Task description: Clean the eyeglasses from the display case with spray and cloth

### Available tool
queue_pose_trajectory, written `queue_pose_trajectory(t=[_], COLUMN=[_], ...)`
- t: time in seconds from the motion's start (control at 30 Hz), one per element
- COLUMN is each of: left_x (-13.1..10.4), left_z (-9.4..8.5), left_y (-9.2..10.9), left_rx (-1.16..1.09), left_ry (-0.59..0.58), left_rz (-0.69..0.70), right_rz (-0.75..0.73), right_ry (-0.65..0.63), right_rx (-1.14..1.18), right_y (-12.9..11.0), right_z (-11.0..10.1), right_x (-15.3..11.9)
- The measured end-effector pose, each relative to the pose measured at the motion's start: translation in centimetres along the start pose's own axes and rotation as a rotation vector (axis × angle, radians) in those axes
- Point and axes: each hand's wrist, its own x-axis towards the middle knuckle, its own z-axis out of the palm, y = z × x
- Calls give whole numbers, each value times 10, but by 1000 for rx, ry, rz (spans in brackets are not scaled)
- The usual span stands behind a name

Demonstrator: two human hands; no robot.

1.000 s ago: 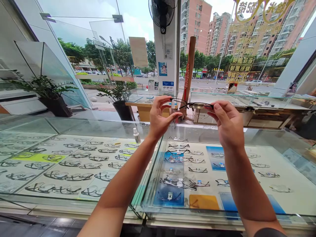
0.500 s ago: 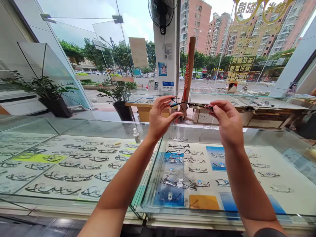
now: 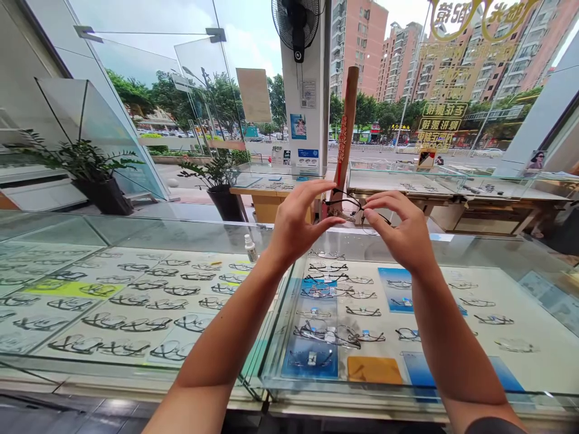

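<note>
A pair of thin dark-framed eyeglasses (image 3: 348, 204) is held up above the glass counter, slightly tilted, between my two hands. My left hand (image 3: 296, 220) is curved around its left end, fingertips at the top of the frame and thumb below, with a gap between them. Near the bridge, my right hand (image 3: 402, 229) pinches the frame between thumb and fingers. The right part of the frame is partly hidden behind that hand.
Two glass display cases hold rows of eyeglasses (image 3: 145, 323). A white bottle (image 3: 250, 248) stands on the left case. An orange cloth-like piece (image 3: 374, 370) lies in the right one. Beyond are a wooden post (image 3: 347, 126), potted plants (image 3: 102, 187) and another display counter (image 3: 407, 187).
My right hand has shifted left along the eyeglasses, from their right end to near the bridge. The eyeglasses and my left hand have moved slightly right and down.
</note>
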Motion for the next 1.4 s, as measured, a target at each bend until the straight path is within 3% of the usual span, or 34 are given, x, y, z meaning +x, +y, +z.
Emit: queue_pose_trajectory(t=[0.2,0.4,0.57,0.9,1.0,1.17,1.33,1.4], left_x=[0,-1,-3,-11,-12,-9,-6,-5], left_z=[-3,-3,3,21,22,17,14,14], left_y=[5,7,-4,-31,-25,7,29,29], left_rx=[-27,-295,-468,-617,-570,-217,-445,-514], left_ry=[-24,-46,-72,-128,-122,156,-129,-149], left_rz=[-52,-194,-240,-260,-255,-473,-684,-742], right_rz=[65,156,334,484,470,349,84,-12], right_ry=[-46,-105,-156,-250,-205,20,112,122], right_rx=[52,185,404,478,473,260,-11,-95], right_y=[1,6,8,13,18,15,1,-3], right_z=[-3,-3,0,4,8,18,31,37], right_x=[1,2,1,4,3,-2,-10,-13])
